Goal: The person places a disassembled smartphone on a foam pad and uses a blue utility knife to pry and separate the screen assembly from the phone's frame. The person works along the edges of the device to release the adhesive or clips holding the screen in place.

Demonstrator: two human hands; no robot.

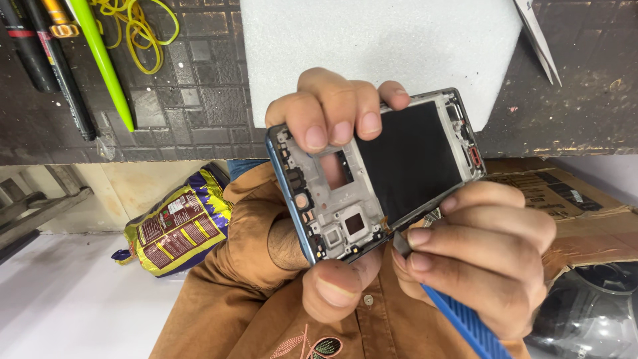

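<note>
Already the phone frame (372,176) at centre frame is stripped bare, my left hand (325,166) clamping it, while my right hand (485,256) pinches a blue pry tool (458,322) under its black panel (409,159), not yet lifted.

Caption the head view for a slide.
Left hand grips an opened phone frame; right hand works a blue-handled tool along its edge.

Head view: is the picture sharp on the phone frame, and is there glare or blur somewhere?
Head view: the phone frame and left hand are sharp; lighting is even and soft, no strong glare; the right hand and blue tool near the edge look slightly soft.
</note>
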